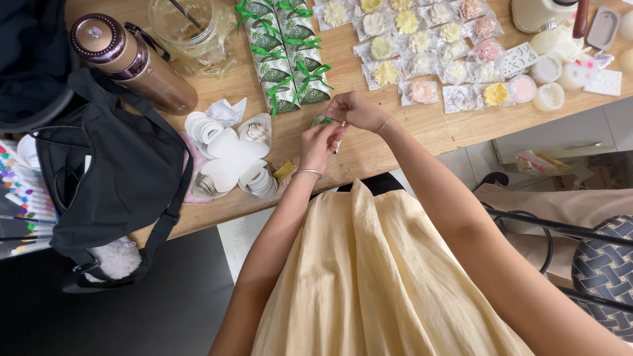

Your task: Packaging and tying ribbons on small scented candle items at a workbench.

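Green ribbon is pinched between both hands at the near edge of the wooden desk [409, 132]: the left hand [320, 146] and the right hand [355, 109] are close together, fingertips clamped on a small leaf-printed packet [324, 122] with a green tie, held just above the desk top. Just beyond them lies a row of matching leaf-printed packets [287, 56], each tied with a green bow. To the right of that row, clear square packets holding yellow, cream and pink flower shapes [422, 46] spread in rows. Left of the hands sits a white flower-shaped holder [231, 158] with round white stickers stacked around it. Further left, a black bag [115, 178] and a bronze flask [128, 59] lying on its side.
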